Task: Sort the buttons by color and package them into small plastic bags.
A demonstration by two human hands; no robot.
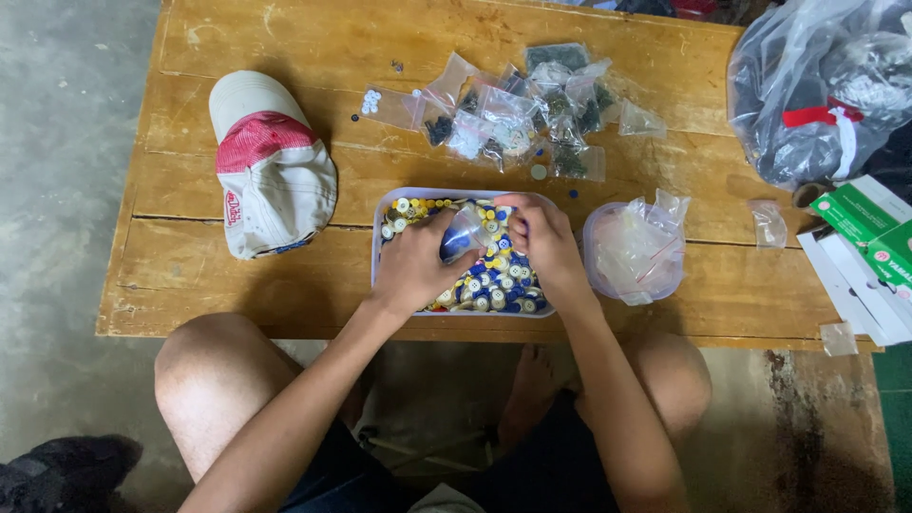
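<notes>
1. Over the white tray (pixel 380 249) of buttons (pixel 494 275) at the near edge of the wooden table (pixel 237 256), both hands meet on one small clear plastic bag (pixel 463 233).
2. Left hand (pixel 413 266) is curled around the bag's lower part, fingers closed on it; a few dark blue buttons show through the film.
3. Right hand (pixel 543 237) is pinched shut at the bag's top edge, thumb and fingertips together near the mouth. Whether it also holds a button there, I cannot tell.
4. Handling, as I judge it: the bag is very light, limp and slick, so it will crumple and slide unless gripped at the mouth edges; the bottom sags with whatever sits inside.
5. Buttons are small, hard, smooth discs, light singly, likely to roll or skip away if dropped; best taken by the rim between fingertips.
6. Looks: the buttons are yellow, blue, white and cream, heaped loosely and filling the tray.
7. Just right of the tray sits a round clear tub (pixel 597 275) stuffed with empty clear bags.
8. Beyond the tray lies a scatter of filled packets (pixel 518 114), mostly dark contents.
9. A red-and-white cap (pixel 271 166) rests left of the tray, well apart from the hands.
</notes>
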